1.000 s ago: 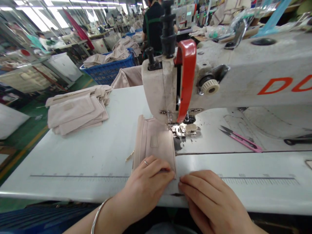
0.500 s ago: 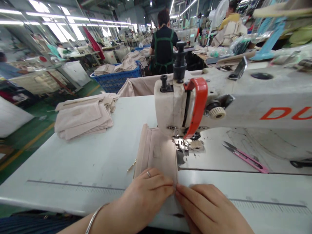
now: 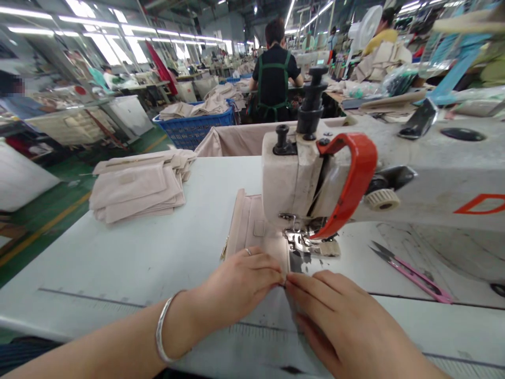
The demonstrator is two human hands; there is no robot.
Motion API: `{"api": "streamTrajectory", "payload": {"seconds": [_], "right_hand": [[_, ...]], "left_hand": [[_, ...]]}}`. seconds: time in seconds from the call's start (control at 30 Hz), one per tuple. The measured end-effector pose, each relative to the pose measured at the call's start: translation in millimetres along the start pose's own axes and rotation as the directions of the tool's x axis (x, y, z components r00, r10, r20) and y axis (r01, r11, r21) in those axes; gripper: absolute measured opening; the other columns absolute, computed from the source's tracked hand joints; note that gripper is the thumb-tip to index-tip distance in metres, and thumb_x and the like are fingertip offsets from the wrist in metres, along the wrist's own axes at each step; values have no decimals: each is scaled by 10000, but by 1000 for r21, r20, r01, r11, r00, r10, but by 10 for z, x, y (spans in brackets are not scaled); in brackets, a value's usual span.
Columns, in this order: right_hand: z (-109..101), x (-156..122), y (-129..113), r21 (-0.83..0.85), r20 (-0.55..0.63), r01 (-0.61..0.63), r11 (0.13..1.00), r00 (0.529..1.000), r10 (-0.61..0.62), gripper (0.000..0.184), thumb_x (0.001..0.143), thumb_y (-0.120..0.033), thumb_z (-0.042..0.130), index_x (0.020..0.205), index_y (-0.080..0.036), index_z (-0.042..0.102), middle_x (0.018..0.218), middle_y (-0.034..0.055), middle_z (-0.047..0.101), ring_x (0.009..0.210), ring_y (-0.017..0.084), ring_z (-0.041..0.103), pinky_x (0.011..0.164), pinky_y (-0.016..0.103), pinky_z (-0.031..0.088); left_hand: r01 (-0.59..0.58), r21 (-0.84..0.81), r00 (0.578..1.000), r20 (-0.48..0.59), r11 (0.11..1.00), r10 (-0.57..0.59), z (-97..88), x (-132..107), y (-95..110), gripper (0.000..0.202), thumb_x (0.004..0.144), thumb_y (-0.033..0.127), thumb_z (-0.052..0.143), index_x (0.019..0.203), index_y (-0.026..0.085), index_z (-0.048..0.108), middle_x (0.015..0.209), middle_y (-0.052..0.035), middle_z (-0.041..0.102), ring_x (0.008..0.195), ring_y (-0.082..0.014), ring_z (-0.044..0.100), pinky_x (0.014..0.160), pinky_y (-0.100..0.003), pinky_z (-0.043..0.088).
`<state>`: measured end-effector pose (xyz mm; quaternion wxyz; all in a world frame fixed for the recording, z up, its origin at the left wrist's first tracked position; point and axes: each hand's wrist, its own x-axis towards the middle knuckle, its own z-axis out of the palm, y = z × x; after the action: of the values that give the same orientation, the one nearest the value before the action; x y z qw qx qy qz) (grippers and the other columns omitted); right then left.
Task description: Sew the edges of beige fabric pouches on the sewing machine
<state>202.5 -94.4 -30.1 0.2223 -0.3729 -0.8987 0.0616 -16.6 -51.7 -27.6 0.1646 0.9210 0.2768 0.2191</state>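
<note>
A beige fabric piece (image 3: 252, 223) lies on the white table (image 3: 158, 252) and runs under the presser foot (image 3: 302, 243) of the sewing machine (image 3: 355, 173). My left hand (image 3: 236, 287), with a ring and a bracelet, lies flat on the near end of the piece, fingers together and pressing it down. My right hand (image 3: 335, 321) lies beside it, fingertips meeting the left fingertips at the piece's near right corner. Neither hand lifts the fabric.
A stack of beige pieces (image 3: 138, 187) sits at the table's left. Pink thread snips (image 3: 410, 271) lie to the right of the needle. Behind stand a blue crate of fabric (image 3: 197, 123) and a person in a black top (image 3: 276, 73).
Both hands and the fabric piece have moved forward toward the presser foot. The camera has tilted up and shifted, so the machine head sits further right.
</note>
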Motion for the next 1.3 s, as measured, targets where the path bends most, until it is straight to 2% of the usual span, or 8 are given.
{"api": "streamTrajectory", "payload": {"seconds": [0.13,0.27,0.47,0.57,0.67,0.77,0.97,1.3], "right_hand": [[-52,119,76,-20,40,6,1000,999,-5,294,796,-141,586,1083,-165,646,1021,45,679,835,237,602,722,425,572],[-36,195,163,-71,96,0,998,995,7,324,827,-176,548,1139,-143,630,1072,73,673,903,269,614,774,471,565],[59,224,237,-140,23,26,990,999,-23,341,882,-187,474,1186,-121,614,1170,90,652,961,275,616,780,444,547],[100,229,252,-182,7,26,983,1000,-25,340,901,-192,451,1186,-103,613,1210,103,634,992,283,605,786,441,535],[116,240,256,-201,8,35,979,999,-34,338,909,-186,433,1175,-92,618,1188,111,642,991,287,603,761,434,533],[105,254,254,-194,7,39,980,999,-38,332,904,-179,427,1155,-95,626,1147,110,656,956,280,612,734,427,534],[72,282,249,-177,6,25,984,1000,-25,311,889,-173,438,1103,-97,651,1088,103,674,911,272,620,726,424,532],[78,299,270,-112,60,-18,994,998,25,276,883,-179,482,1091,-131,657,1135,90,658,939,281,608,794,455,531]], "left_hand": [[27,2,1000,10,1000,-27,-3,82,-108,175,947,126,511,1028,180,656,1047,5,684,986,-124,607,960,-269,451],[38,14,999,34,999,-38,-15,156,-235,174,949,148,524,1038,195,665,1081,2,693,1040,-138,615,1012,-289,426],[20,1,1000,16,1000,-20,-37,270,-418,195,933,141,530,1036,204,683,1089,-11,700,1045,-149,630,1012,-295,450],[16,21,1000,-16,1000,-15,-28,313,-496,193,923,131,535,1005,209,692,1041,-4,709,1008,-153,638,992,-305,468],[24,62,995,-100,998,-17,-3,339,-556,166,908,148,560,949,206,710,1018,-15,709,987,-173,640,949,-320,495],[43,86,989,-142,995,-31,16,355,-589,154,898,161,577,933,200,721,1012,-30,708,987,-189,638,921,-332,513],[67,72,993,-106,995,-60,20,354,-595,176,907,185,573,1010,223,711,1058,-20,707,1039,-193,628,933,-353,517],[129,124,988,-97,984,-118,10,361,-598,178,898,174,557,975,213,712,1001,-26,709,993,-211,630,912,-377,523]]}}
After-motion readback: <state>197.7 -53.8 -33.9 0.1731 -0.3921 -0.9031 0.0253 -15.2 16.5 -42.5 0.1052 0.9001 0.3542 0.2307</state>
